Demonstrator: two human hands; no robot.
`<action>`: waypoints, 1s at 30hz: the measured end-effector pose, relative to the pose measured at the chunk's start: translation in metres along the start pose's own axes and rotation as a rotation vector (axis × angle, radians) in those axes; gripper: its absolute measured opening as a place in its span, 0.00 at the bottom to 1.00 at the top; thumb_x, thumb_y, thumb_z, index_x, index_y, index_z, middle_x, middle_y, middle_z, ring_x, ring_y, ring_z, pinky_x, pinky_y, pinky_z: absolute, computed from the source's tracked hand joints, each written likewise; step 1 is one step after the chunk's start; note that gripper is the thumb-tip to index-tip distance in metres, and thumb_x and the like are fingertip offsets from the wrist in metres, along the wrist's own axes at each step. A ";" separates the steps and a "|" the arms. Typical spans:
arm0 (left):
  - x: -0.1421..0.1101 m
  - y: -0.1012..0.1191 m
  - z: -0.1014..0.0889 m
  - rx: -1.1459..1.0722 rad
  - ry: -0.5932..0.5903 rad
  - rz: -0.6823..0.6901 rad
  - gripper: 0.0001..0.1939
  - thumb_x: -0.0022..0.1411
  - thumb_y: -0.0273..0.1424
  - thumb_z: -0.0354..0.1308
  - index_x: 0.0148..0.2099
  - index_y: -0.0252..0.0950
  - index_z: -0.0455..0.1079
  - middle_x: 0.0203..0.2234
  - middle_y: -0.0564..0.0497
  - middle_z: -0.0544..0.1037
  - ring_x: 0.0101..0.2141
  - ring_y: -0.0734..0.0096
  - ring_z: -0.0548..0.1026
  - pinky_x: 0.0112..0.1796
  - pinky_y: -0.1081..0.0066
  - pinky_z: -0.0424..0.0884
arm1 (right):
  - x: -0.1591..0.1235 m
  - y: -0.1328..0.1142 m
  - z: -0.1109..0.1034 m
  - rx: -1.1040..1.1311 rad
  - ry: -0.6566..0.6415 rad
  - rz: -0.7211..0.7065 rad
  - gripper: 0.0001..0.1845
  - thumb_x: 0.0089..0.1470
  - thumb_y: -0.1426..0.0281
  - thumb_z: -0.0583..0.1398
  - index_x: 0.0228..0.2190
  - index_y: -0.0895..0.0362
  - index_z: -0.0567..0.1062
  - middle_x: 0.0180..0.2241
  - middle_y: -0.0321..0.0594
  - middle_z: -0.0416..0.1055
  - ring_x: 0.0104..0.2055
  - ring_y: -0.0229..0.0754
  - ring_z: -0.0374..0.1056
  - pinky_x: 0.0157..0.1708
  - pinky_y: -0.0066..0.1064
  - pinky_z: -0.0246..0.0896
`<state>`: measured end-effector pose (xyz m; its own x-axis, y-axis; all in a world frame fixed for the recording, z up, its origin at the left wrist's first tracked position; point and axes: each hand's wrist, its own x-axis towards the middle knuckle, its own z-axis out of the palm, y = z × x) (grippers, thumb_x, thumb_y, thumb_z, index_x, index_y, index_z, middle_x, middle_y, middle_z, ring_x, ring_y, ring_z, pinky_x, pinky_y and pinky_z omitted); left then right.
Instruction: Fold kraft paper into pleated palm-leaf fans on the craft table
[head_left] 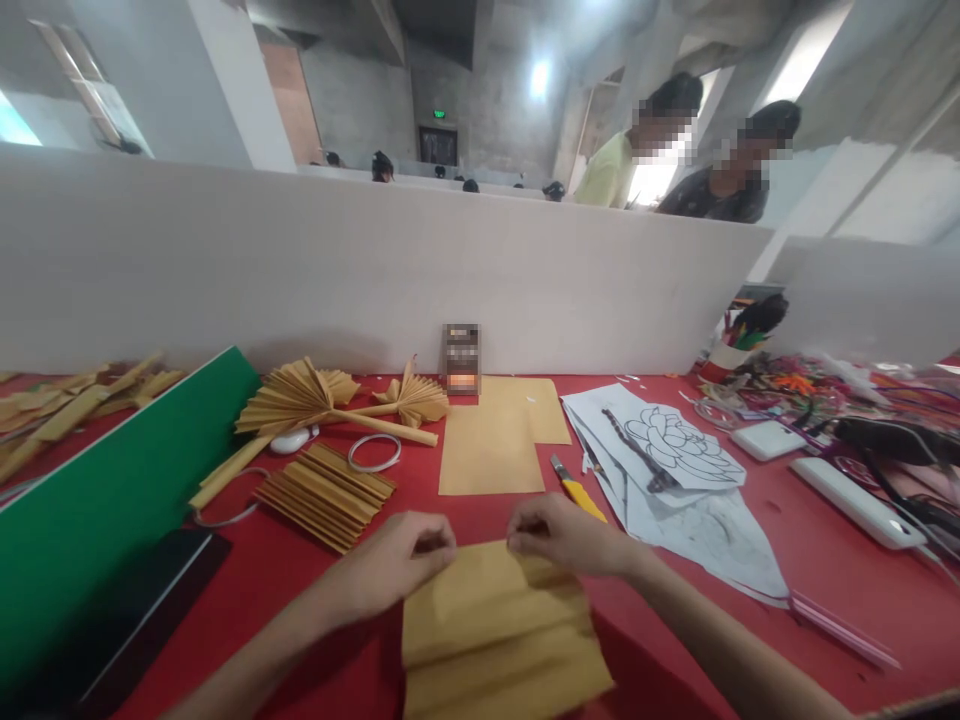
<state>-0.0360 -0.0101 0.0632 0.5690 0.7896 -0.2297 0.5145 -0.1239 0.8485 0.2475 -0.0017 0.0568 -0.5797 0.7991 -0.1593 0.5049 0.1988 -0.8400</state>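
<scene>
Creased paper (502, 625) in a double pinch

Pleated fans (289, 403) lie by the table's (817, 560) far edge. Toward the near edge, the left hand (409, 555) and right hand (562, 535) grip the paper's top; a yellow knife (584, 499) lies just beyond the right.

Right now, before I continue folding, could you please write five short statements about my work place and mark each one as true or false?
1. The left hand and the right hand both hold the far edge of the creased paper sheet. True.
2. The flower drawing lies to the right of the utility knife. True.
3. The right hand holds the utility knife. False: the knife lies on the red table.
4. The green board is to the left of the large pleated fan. True.
5. The flower drawing is filled with red. False: it has black outlines on white paper.
</scene>
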 end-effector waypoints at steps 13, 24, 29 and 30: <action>0.010 -0.067 0.038 1.016 0.357 0.480 0.15 0.70 0.15 0.50 0.46 0.34 0.75 0.36 0.48 0.75 0.39 0.60 0.72 0.43 0.63 0.67 | -0.002 0.064 0.036 -1.070 0.421 -0.537 0.11 0.70 0.78 0.52 0.43 0.61 0.75 0.36 0.44 0.75 0.39 0.47 0.66 0.45 0.42 0.59; 0.001 -0.070 0.057 1.256 0.593 0.768 0.17 0.71 0.16 0.46 0.44 0.27 0.77 0.37 0.42 0.79 0.39 0.58 0.73 0.43 0.58 0.66 | -0.017 0.052 0.047 -1.182 0.437 -0.653 0.14 0.66 0.83 0.53 0.43 0.70 0.78 0.34 0.47 0.74 0.36 0.48 0.65 0.42 0.44 0.61; 0.000 -0.072 0.061 1.280 0.550 0.773 0.14 0.69 0.17 0.51 0.44 0.29 0.78 0.38 0.43 0.81 0.40 0.57 0.74 0.43 0.58 0.66 | -0.020 0.050 0.049 -1.229 0.418 -0.675 0.12 0.64 0.85 0.55 0.41 0.69 0.79 0.34 0.48 0.75 0.34 0.47 0.65 0.42 0.45 0.61; -0.001 -0.073 0.062 1.280 0.549 0.768 0.14 0.69 0.18 0.51 0.44 0.29 0.79 0.39 0.43 0.81 0.40 0.57 0.74 0.44 0.58 0.66 | -0.020 0.050 0.049 -1.234 0.407 -0.677 0.13 0.65 0.85 0.54 0.41 0.68 0.79 0.35 0.48 0.75 0.34 0.47 0.65 0.41 0.45 0.61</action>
<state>-0.0341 -0.0391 -0.0286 0.7912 0.3806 0.4786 0.5644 -0.7557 -0.3322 0.2533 -0.0358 -0.0077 -0.8125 0.4180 0.4064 0.5523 0.7749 0.3074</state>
